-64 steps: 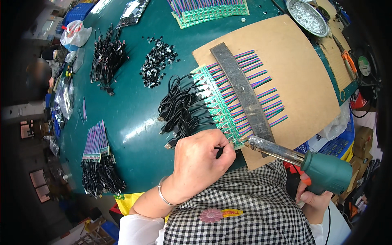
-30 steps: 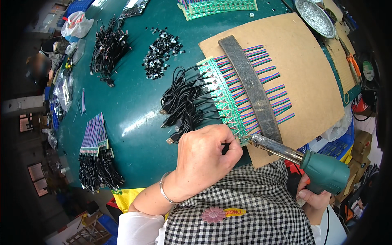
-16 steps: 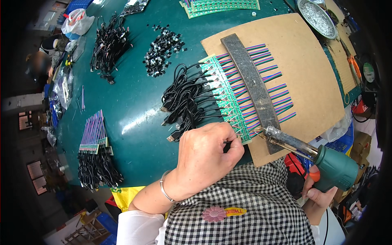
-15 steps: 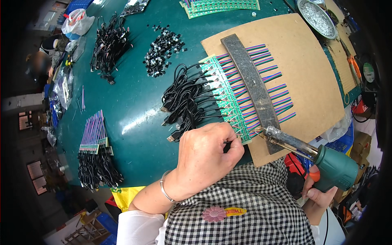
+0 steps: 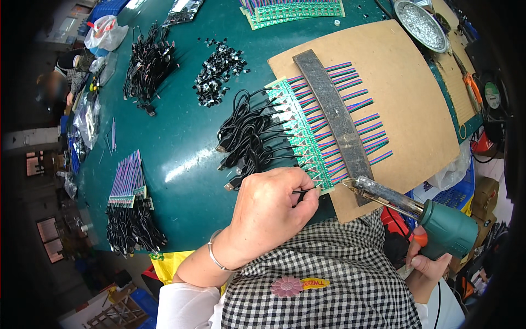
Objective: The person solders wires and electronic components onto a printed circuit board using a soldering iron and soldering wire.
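Note:
My left hand [image 5: 274, 205] is closed on a thin black cable [image 5: 303, 191], whose end meets the near end of a green circuit board strip [image 5: 301, 134]. In my right hand [image 5: 428, 265] is a green soldering gun [image 5: 448, 226]; its hot end points left, with the tip just beside that same end of the strip. Several black USB cables [image 5: 249, 137] run from the strip's left side in a bundle. Striped multicoloured wires [image 5: 368, 115] leave its right side under a dark flat bar [image 5: 335, 118], which lies across them on a brown board [image 5: 405, 98].
On the green table [image 5: 189, 214] lie a pile of small black parts [image 5: 219, 74], a heap of black cables [image 5: 148, 68] and finished-looking strips with cables [image 5: 131, 203]. More circuit boards [image 5: 296, 10] lie at the far edge. A metal bowl [image 5: 421, 26] and orange-handled tool [image 5: 472, 88] sit far right.
The left hand has shifted slightly left and down, showing the black cable at its fingertips. The soldering gun has moved slightly left and down. The strip and bar sit slightly shifted in view.

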Demonstrator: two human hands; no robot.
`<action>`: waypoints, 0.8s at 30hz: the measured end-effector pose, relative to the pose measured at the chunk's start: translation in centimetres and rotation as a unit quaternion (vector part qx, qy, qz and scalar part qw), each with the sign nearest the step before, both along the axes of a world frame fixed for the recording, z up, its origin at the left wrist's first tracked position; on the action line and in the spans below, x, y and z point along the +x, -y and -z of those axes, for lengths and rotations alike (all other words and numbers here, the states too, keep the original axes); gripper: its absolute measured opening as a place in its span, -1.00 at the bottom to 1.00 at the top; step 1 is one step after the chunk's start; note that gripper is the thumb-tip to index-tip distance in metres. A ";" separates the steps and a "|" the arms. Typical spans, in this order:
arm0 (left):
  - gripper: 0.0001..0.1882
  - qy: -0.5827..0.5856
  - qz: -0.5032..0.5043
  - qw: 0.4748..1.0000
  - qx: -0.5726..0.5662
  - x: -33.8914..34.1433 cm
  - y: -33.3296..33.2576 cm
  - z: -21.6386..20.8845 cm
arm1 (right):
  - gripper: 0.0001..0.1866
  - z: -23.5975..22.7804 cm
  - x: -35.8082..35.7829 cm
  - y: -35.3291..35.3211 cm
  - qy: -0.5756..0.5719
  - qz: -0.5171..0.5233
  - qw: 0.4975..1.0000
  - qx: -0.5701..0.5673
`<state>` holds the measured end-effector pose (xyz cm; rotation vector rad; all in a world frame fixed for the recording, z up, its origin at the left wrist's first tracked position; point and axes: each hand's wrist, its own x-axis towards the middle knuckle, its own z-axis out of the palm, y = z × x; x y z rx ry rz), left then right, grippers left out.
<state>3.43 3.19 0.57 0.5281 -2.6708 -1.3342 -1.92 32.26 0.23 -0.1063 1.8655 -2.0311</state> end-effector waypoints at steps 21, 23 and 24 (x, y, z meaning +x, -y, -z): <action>-0.90 0.014 0.016 1.000 0.004 -0.5 0.0 -0.1 | -0.41 -0.1 0.6 -0.7 0.067 -0.036 0.996 0.050; -0.90 0.015 0.016 1.000 0.003 -0.5 0.0 -0.1 | -0.38 0.4 0.6 -0.8 0.037 -0.054 0.997 0.040; -0.89 0.015 0.018 1.000 0.003 -0.5 0.1 0.0 | -0.38 0.7 0.7 -0.9 0.037 -0.054 0.997 0.041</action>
